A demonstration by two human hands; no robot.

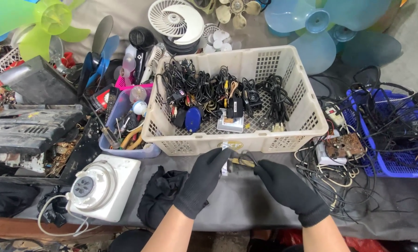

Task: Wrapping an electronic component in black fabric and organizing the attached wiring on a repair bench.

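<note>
Both my hands, in black knit gloves, met over the grey-covered counter, just in front of the cream perforated plastic crate. My left hand had its grip pinched on a small whitish plug-like piece, thumb and fingertips pressed together around it. My right hand pinched the other end of a small yellow-handled tool or connector; the pictures were too blurred there for me to tell which. The two pieces lay touching between my hands, at the crate's near wall.

Inside the crate sat a tangle of black cables and adapters with a blue oval mouse-shaped item among them, a pile that looked largely unsorted. A blue plastic basket to my right held more loose wires, beside a brown circuit board. To my left stood a white fan motor housing and a crumpled black cloth. Judging by the full crate, most of the work remained.
</note>
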